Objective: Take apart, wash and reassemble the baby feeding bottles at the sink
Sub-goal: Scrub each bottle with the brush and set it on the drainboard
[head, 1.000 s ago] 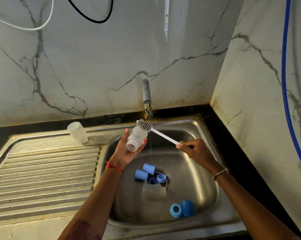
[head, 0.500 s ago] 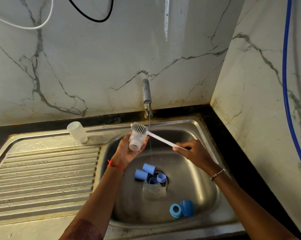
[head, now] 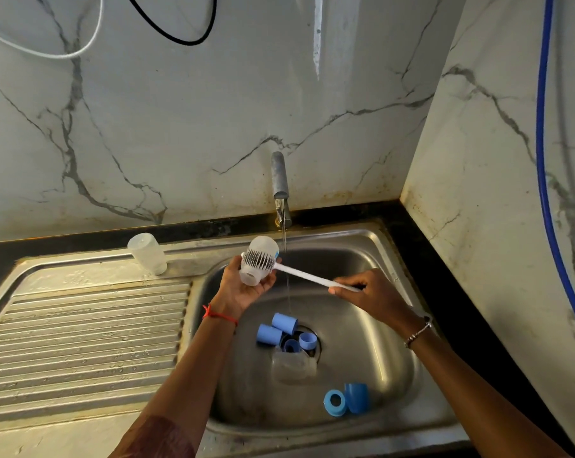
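Bottle (head: 250, 278), rounded translucent plastic, lies just below and left of the tap (head: 279, 180), cupped in the left hand (head: 243, 292) with fingers curled round it. A white brush (head: 307, 277) lays its dark bristles across the bottle's side. The right hand (head: 372, 295) pinches its thin handle, which crosses the tap's fine stream (head: 285, 252). Below the tap, blue caps (head: 278, 328), a clear bottle (head: 292, 368) and a blue ring (head: 335, 402) lie in the steel sink (head: 395, 421). Left of the tap, a frosted bottle (head: 147, 254) stands on the ribbed drainboard (head: 81, 342).

Veined marble wall (head: 180, 127), black cable (head: 185, 43), white cable (head: 58, 56), blue hose (head: 540, 143) at right.
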